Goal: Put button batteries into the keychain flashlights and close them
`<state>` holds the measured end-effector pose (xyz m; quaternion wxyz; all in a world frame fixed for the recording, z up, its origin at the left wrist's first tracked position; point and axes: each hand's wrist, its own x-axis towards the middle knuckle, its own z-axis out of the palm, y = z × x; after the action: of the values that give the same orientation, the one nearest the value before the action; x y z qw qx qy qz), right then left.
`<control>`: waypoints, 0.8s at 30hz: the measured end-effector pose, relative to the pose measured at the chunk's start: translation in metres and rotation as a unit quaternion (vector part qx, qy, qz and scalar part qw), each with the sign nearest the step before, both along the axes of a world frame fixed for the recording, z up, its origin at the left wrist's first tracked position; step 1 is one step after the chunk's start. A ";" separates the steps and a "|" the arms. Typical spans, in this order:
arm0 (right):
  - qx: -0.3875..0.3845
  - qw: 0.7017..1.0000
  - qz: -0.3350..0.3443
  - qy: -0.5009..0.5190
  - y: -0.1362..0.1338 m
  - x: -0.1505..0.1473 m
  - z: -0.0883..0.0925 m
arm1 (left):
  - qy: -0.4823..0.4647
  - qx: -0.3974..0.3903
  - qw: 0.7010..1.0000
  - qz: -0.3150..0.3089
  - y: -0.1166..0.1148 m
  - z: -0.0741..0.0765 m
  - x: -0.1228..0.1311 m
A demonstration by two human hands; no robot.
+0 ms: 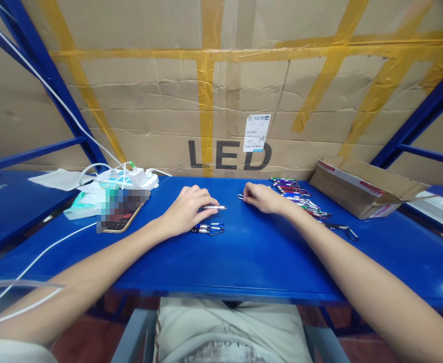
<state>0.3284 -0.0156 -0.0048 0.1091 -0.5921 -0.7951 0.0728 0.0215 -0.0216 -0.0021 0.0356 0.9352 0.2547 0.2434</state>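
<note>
My left hand (187, 207) rests on the blue table (251, 257), fingers curled around a small silver pen-like flashlight (215, 207) that points right. My right hand (261, 196) is closed in a pinch on a small metal clip ring (239, 196), a short gap from the flashlight's tip. Just below my left hand lie two small keychain flashlights with clips (208, 229). Behind my right wrist several coloured keychain flashlights (297, 194) are spread in a pile.
A phone (121, 212) lies at the left beside a white power strip (128, 177) with cables and a teal packet. An open cardboard box (361, 189) sits at the right. A taped cardboard wall marked LED stands behind. One more clip (342, 229) lies near my right forearm.
</note>
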 end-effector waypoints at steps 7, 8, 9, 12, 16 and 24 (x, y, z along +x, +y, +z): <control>0.023 0.991 0.049 0.122 -0.003 0.001 -0.003 | -0.004 -0.011 1.000 0.010 0.003 -0.001 -0.004; 0.007 0.983 0.062 0.173 -0.003 0.001 -0.004 | -0.005 -0.014 1.000 0.012 0.003 -0.001 -0.004; -0.015 0.971 0.076 0.225 -0.004 -0.001 -0.005 | -0.005 -0.018 1.000 0.015 0.003 -0.002 -0.004; -0.079 0.926 0.115 0.350 -0.009 -0.010 -0.007 | -0.009 -0.039 0.999 0.021 0.003 -0.003 -0.003; -0.118 0.897 0.140 0.402 -0.021 -0.029 -0.005 | -0.023 -0.050 0.998 0.020 0.002 -0.003 -0.002; -0.120 0.906 0.161 0.372 -0.039 -0.047 -0.005 | -0.054 -0.029 0.998 0.020 0.002 -0.004 -0.003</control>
<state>0.2814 -0.0541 -0.0097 0.3119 -0.3948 -0.7666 0.3990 0.0190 -0.0197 -0.0064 0.0710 0.9141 0.2782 0.2865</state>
